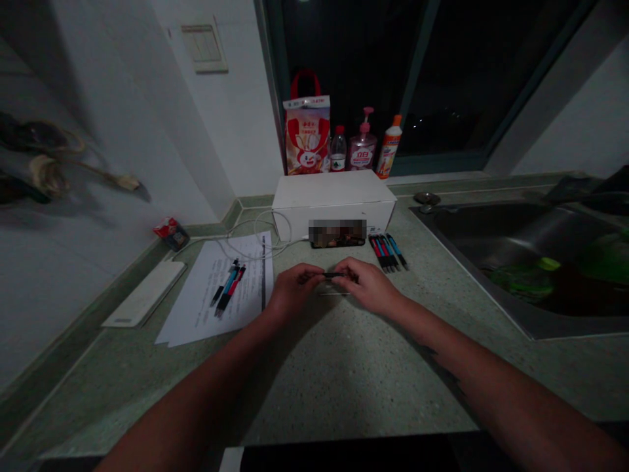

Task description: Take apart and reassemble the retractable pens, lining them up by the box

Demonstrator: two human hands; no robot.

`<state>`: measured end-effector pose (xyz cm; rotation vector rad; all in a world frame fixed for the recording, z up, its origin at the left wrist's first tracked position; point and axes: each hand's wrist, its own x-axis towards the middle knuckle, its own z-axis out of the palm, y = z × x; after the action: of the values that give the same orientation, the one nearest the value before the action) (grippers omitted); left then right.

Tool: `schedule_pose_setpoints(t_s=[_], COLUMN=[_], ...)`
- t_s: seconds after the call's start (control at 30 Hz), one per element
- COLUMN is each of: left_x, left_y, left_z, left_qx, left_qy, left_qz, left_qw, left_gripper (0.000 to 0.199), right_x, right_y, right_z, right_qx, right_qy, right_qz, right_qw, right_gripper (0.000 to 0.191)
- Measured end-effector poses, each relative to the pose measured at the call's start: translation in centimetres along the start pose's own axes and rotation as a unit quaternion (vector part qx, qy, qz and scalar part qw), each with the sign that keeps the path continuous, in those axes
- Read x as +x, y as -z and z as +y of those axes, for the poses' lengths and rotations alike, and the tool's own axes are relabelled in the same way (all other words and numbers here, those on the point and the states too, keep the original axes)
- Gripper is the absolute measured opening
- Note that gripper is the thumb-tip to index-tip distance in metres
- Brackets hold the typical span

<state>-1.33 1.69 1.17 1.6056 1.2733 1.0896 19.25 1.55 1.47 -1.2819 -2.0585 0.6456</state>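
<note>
Between my two hands is a short, dark, thin piece that looks like a pen part (334, 275). My left hand (296, 287) pinches its left end and my right hand (367, 284) its right end, so both ends are hidden by fingers. Just below the fingers, a thin pale rod (335, 294) lies on the counter. To the left, several click pens (228, 287) in black, blue and red rest on printed sheets (196, 288). Several more pens (387, 253) lie side by side beyond my right hand.
Behind my hands, a phone (338, 235) leans on a white box (334, 191), with a white cable (250, 255) running left. A white flat device (145, 293) lies by the wall. The sink (515, 321) is at right. Bottles (362, 147) and a bag (307, 137) stand by the window.
</note>
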Motion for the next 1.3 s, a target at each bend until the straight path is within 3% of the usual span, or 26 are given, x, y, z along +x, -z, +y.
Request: schedule_pose_setpoints(t_s=[0.2,0.27,0.5,0.57,0.8,0.97,1.13,1.3], left_x=[-0.1,-0.1,-0.1,-0.1,-0.1,0.8,1.7,1.5], left_y=[0.0,0.0,0.2,0.2,0.2,1.4,2.3,1.8], left_z=[0.2,0.4,0.5,0.3,-0.1,-1.0,-2.3,-2.3], left_qx=[-0.005,-0.001,0.02,0.029,0.113,0.241,0.361,0.39], left_qy=[0.0,-0.001,0.011,0.009,-0.004,-0.047,-0.056,-0.111], left_qz=[0.004,0.001,-0.001,-0.002,-0.022,0.063,0.031,0.027], left_qw=[1.0,1.0,1.0,1.0,0.993,0.967,0.93,0.914], left_gripper=[0.007,0.007,0.007,0.008,0.011,0.012,0.012,0.015], right_x=[-0.1,-0.1,-0.1,-0.1,0.0,0.3,0.6,0.6], right_y=[0.0,0.0,0.0,0.1,0.2,0.5,0.5,0.4], right_z=[0.1,0.0,0.0,0.0,0.3,1.3,2.4,2.3], right_qx=[-0.001,-0.005,-0.01,-0.014,-0.081,-0.187,-0.242,-0.261], right_qy=[0.0,0.005,-0.001,0.004,0.001,0.025,0.03,0.029], right_qz=[0.007,0.001,0.006,0.0,-0.03,0.015,-0.018,-0.028], right_qw=[1.0,1.0,1.0,1.0,0.996,0.982,0.97,0.965], right_gripper=[0.023,0.013,0.017,0.01,0.024,0.022,0.018,0.015])
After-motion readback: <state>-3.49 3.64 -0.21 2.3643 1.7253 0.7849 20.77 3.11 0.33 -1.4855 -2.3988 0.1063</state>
